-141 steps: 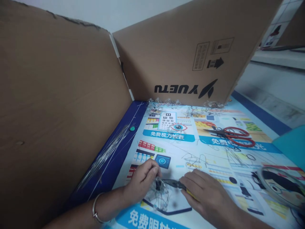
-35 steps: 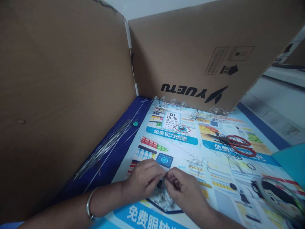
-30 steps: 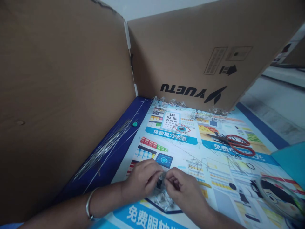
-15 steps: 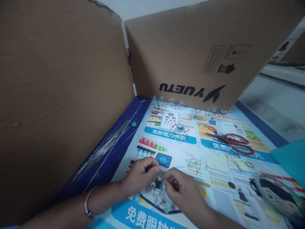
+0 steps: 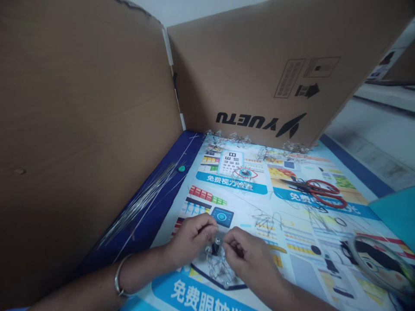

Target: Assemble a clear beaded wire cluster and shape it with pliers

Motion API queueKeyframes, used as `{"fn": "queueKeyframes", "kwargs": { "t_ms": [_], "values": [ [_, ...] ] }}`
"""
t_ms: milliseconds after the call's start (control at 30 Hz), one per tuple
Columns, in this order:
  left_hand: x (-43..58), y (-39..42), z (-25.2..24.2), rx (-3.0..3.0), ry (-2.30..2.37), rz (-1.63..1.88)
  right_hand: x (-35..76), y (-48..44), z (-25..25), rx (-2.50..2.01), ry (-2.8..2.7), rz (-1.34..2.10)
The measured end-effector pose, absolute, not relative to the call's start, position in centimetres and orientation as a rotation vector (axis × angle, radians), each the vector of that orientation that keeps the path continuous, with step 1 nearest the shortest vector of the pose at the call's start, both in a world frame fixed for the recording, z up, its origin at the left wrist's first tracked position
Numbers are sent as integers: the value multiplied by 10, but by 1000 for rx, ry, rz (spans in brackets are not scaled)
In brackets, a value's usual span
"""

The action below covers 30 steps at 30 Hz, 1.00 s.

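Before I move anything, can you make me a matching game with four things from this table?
Things:
1. scissors
2. bundle of straight wires
3. bracelet
4. wire piece with clear beads

Matches:
A. worn on the left arm
B. close by the left hand and right hand
C. partly red
D. on the dark blue strip

Right pairs: 1-C, 2-D, 3-A, 4-B

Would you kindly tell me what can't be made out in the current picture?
Head view:
Whatever the left hand or right hand pinches, if anything: too small, blurred.
Exact weave of the wire piece: too small, blurred.
Rest of the yellow-handled tool: hidden behind the right hand.
Far side of the turquoise object: cut off by the right edge.
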<state>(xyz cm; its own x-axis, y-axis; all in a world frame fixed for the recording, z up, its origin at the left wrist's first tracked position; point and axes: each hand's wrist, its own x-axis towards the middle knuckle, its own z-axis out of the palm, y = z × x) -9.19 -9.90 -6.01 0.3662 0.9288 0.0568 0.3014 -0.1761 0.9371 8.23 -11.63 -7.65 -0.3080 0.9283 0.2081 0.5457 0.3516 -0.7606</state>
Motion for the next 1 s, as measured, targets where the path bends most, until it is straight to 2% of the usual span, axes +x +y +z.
{"fn": "queueKeyframes", "kwargs": {
  "t_ms": [367, 567, 733, 1000],
  "values": [
    [-95, -102, -58, 2231, 1083, 895, 84, -118, -76, -1285, -2025, 704],
    [-94, -103, -62, 2320, 1095, 923, 84, -119, -79, -1264, -2047, 678],
    [-93, -103, -60, 2228, 1139, 922, 84, -119, -78, -1177, -2080, 617],
    [-90, -101, -60, 1687, 1132, 834, 85, -121, -78, -1164, -2085, 601]
  ]
}}
